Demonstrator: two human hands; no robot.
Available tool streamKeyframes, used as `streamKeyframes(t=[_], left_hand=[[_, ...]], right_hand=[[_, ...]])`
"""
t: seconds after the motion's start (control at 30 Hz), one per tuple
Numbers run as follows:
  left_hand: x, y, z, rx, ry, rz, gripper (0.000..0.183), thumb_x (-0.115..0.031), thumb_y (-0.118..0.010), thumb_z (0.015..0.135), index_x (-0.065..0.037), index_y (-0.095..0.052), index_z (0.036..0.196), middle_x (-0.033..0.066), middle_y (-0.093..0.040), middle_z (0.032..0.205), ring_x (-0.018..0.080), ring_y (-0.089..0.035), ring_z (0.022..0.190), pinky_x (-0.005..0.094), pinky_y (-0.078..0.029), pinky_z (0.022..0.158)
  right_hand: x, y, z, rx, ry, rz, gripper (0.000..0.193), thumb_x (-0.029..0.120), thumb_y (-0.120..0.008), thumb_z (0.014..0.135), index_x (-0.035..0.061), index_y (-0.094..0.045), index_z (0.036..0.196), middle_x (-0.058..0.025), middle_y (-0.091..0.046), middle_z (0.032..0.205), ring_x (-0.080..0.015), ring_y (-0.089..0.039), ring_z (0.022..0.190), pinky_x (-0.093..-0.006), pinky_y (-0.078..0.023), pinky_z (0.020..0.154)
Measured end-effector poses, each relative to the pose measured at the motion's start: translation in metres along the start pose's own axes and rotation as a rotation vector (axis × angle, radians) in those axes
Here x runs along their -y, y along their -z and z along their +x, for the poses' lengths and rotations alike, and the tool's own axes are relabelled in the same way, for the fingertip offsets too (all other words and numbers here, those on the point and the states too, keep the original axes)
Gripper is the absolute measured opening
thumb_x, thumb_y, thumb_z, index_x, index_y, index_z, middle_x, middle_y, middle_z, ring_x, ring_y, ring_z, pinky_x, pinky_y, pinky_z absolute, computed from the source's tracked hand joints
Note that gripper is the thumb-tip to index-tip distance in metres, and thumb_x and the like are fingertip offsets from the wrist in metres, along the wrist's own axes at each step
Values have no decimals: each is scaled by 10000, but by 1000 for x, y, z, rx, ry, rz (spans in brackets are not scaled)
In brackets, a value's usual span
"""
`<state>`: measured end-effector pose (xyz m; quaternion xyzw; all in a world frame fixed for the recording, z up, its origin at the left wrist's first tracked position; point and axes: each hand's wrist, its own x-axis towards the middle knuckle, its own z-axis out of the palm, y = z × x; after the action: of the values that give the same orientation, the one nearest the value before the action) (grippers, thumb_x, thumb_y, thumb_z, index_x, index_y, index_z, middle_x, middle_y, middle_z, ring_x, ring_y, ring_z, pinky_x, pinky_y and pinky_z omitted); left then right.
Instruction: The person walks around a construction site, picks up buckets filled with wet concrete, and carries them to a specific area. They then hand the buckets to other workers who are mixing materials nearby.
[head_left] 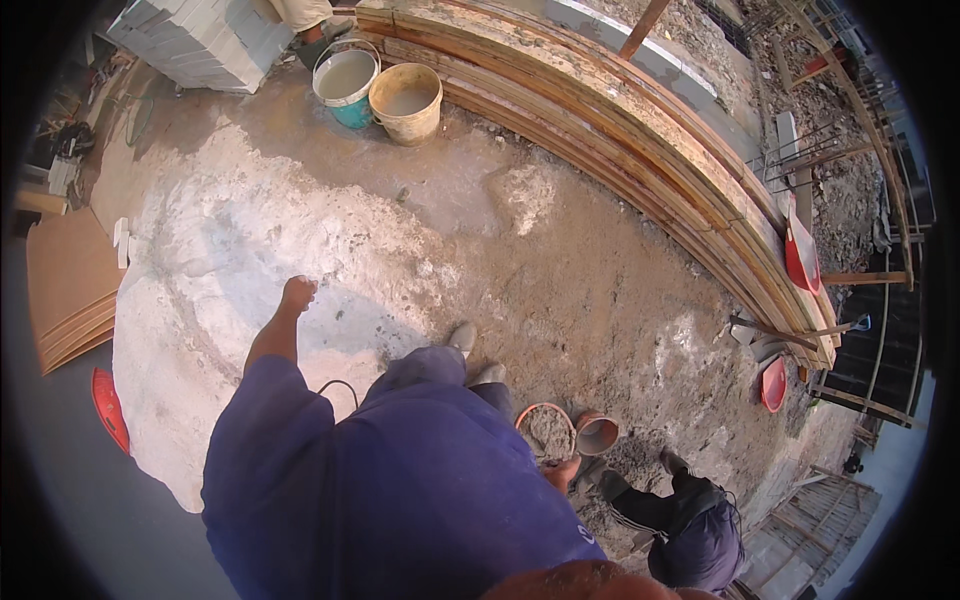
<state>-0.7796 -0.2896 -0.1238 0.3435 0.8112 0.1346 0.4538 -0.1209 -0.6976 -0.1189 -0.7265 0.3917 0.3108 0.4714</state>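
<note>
My left hand [298,292] is stretched out to the left over the pale, dusty ground, its fingers curled in with nothing visible in them. Low down on the right, my right hand [563,472] grips the near side of a bucket [548,434] with an orange rim, filled with grey mortar. Its fingers are partly hidden, and whether it holds the rim or a handle is unclear. Touching or close beside that bucket is an orange-brown bucket [597,433], tipped so that its inside shows. My shoes [463,339] stand just above the bucket in view.
Another person [697,535] in dark clothes stands at lower right, by loose wet mortar [625,455]. Long stacked planks [600,130] curve along the far right. A teal bucket [347,85] and a cream bucket [407,105] hold liquid. Brown boards [70,285] lie left.
</note>
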Motion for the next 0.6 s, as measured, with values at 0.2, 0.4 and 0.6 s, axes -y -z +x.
streamKeyframes(t=[0.2,0.4,0.6], left_hand=[[-107,17,62,-40,7,-365,249,-372,-667,878,-150,-555,884,-7,-597,842,157,-585,778,379,-473,644],[-137,60,117,-176,45,-550,266,-359,-650,889,-139,-564,1010,9,-594,948,184,-590,904,393,-471,734],[-177,46,116,-208,168,-744,328,-346,-651,885,-109,-539,1082,66,-594,1116,259,-588,1031,441,-468,814]], right_hand=[[83,-111,-36,99,107,-180,455,441,-434,964,23,-497,1131,-103,-517,977,-275,-512,846,-491,-405,753],[147,-282,-15,29,117,-211,380,411,-447,959,39,-439,884,-56,-359,654,-225,-370,531,-430,-331,505],[215,-454,10,186,194,-494,428,431,-481,926,4,-506,916,-89,-480,776,-249,-480,586,-433,-392,526]])
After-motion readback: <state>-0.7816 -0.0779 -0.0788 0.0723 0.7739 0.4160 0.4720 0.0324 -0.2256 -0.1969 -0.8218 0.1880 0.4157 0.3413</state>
